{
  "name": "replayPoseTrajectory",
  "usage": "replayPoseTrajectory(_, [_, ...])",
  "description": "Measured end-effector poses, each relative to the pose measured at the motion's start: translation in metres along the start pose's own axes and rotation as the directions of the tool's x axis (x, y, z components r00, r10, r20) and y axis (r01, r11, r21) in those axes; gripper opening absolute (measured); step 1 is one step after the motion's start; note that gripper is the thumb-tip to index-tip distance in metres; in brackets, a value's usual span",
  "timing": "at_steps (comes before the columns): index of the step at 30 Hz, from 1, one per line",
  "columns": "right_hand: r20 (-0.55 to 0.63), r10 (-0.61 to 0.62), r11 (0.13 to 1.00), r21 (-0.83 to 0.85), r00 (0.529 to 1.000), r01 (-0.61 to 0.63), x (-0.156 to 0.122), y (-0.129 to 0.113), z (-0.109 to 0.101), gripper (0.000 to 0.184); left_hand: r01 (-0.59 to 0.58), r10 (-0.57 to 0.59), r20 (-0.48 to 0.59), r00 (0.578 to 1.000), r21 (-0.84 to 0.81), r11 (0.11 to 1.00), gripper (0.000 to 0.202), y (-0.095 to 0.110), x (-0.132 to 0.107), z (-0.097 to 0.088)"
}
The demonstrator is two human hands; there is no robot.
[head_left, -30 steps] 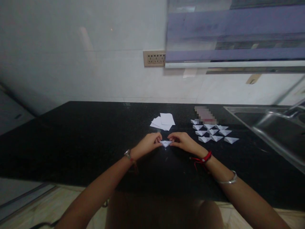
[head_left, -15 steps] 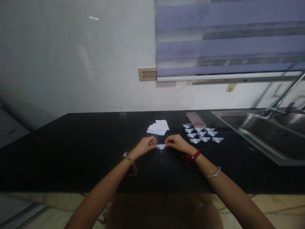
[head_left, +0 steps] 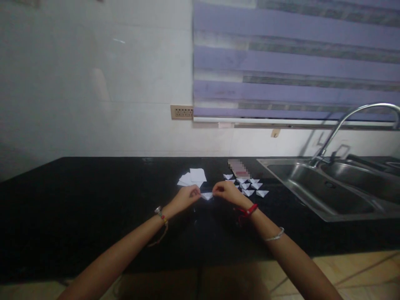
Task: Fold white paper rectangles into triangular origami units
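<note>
A small folded white paper triangle (head_left: 206,195) is held just above the black countertop (head_left: 93,200). My left hand (head_left: 185,198) pinches its left corner and my right hand (head_left: 225,191) pinches its right corner, both with fingers closed. Behind my left hand lies a small stack of flat white paper sheets (head_left: 192,176). To the right of my right hand lie several finished folded paper triangles (head_left: 250,187) in rows.
A steel double sink (head_left: 325,191) with a curved tap (head_left: 346,121) is set into the counter at the right. A blurred-out small item (head_left: 238,167) lies behind the triangles. A wall socket (head_left: 181,112) and a striped blind (head_left: 293,62) are above.
The view has tilted up and swung right, so the hands and papers appear smaller and further left and the tap shows. Both hands keep pinching the same paper triangle.
</note>
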State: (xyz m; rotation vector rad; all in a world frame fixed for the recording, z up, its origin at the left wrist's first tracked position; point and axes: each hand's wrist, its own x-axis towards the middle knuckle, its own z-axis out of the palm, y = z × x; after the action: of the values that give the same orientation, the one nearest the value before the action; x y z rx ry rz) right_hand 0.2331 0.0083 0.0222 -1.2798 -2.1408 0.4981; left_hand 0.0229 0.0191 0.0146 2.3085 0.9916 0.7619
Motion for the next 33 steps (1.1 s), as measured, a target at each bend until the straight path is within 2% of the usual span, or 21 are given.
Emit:
replayPoseTrajectory(5, [-0.066, 0.062, 0.997, -0.033, 0.996, -0.065, -0.043, 0.013, -0.042, 0.009, -0.106, 0.104, 0.087, 0.991, 0.027, 0.994, 0.009, 0.041, 0.029, 0.019])
replayPoseTrajectory(9, [-0.143, 0.158, 0.983, -0.068, 0.977, -0.169, -0.078, 0.031, -0.07, 0.009, -0.212, 0.203, 0.131, 0.97, 0.059, 0.976, 0.008, 0.07, 0.055, 0.052])
replayPoseTrajectory(13, [-0.223, 0.238, 0.967, -0.036, 0.945, -0.252, -0.106, 0.051, -0.088, 0.011, -0.268, 0.252, 0.128, 0.959, 0.131, 0.954, 0.009, 0.087, 0.076, 0.09])
replayPoseTrajectory(17, [-0.248, 0.286, 0.955, -0.01, 0.926, -0.297, -0.127, 0.07, -0.094, 0.011, -0.28, 0.254, 0.15, 0.955, 0.193, 0.94, 0.009, 0.097, 0.086, 0.117])
replayPoseTrajectory(21, [-0.278, 0.306, 0.947, -0.012, 0.91, -0.322, -0.137, 0.086, -0.095, 0.013, -0.276, 0.244, 0.158, 0.957, 0.226, 0.934, 0.011, 0.102, 0.09, 0.133])
replayPoseTrajectory(26, [-0.297, 0.348, 0.928, -0.026, 0.889, -0.372, -0.138, 0.104, -0.095, 0.014, -0.25, 0.217, 0.153, 0.964, 0.241, 0.938, 0.015, 0.103, 0.096, 0.145])
replayPoseTrajectory(33, [-0.315, 0.366, 0.925, 0.021, 0.876, -0.379, -0.138, 0.122, -0.097, 0.016, -0.222, 0.19, 0.138, 0.972, 0.279, 0.934, 0.014, 0.11, 0.102, 0.153])
